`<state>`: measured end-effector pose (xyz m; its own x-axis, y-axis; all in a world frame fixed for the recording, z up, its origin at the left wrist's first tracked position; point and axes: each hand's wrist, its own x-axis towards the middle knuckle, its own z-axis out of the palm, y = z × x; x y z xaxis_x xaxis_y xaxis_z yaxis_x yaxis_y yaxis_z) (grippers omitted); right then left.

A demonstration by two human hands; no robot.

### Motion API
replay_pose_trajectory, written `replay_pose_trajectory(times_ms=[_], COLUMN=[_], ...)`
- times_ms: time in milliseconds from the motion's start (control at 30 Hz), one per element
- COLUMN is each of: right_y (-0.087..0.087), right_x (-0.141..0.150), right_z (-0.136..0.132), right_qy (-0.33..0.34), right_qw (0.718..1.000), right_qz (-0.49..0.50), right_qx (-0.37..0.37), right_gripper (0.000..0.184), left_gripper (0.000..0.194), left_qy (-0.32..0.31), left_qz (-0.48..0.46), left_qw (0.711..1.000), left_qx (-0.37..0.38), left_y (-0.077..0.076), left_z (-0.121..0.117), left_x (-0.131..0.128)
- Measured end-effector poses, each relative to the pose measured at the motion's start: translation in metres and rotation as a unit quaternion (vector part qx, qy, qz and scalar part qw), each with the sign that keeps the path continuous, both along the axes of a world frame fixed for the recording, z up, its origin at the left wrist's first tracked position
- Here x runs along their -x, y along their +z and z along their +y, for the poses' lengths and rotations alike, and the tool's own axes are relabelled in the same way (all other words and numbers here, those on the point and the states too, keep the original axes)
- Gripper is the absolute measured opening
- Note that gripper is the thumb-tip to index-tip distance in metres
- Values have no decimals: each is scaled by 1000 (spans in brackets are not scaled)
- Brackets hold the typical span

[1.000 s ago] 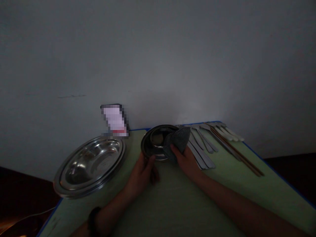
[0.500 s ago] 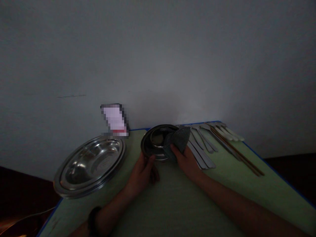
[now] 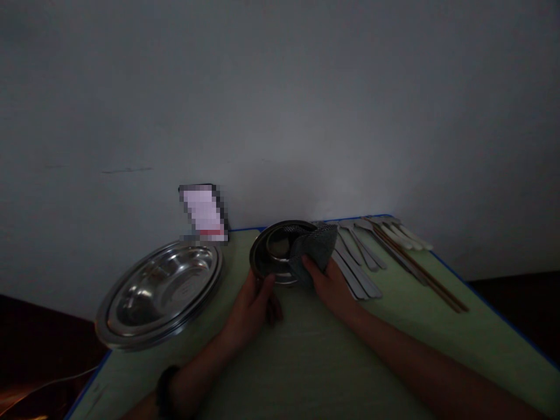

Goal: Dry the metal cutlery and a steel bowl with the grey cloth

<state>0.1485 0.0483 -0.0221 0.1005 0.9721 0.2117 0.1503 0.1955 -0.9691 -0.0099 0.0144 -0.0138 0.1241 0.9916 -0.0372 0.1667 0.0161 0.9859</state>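
A small round metal bowl [image 3: 262, 256] is tilted up above the table's far half. My left hand [image 3: 256, 300] grips its near left rim, thumb on the inner side and fingers curled beneath. In my right hand [image 3: 328, 286] is a grey patterned cloth [image 3: 317, 248], folded over the bowl's right side. The cloth hides that part of the rim, and most of my right fingers are behind it.
Nested large metal basins [image 3: 161, 297] stand at the left. A phone [image 3: 203, 210] leans against the wall behind them. Right of the bowl lie several metal utensils [image 3: 359, 277], wooden chopsticks [image 3: 429, 277] and white-handled spoons [image 3: 409, 236] on the green table [image 3: 315, 361].
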Motion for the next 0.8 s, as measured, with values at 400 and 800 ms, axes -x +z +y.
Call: replay_pose_trajectory(times_ms=[400,800], right_y=[3,6], right_x=[0,-1], right_z=[-2,-3], right_qy=[21,23], right_qw=[997,998], right_qz=[48,28], right_qx=[58,57], right_gripper=[45,42], left_gripper=[61,46], left_qy=[-53,-14], left_qz=[59,101], left_qw=[987,987], left_qx=[-143,-125], left_y=[4,10], left_z=[-16,-16], left_x=[1,-2])
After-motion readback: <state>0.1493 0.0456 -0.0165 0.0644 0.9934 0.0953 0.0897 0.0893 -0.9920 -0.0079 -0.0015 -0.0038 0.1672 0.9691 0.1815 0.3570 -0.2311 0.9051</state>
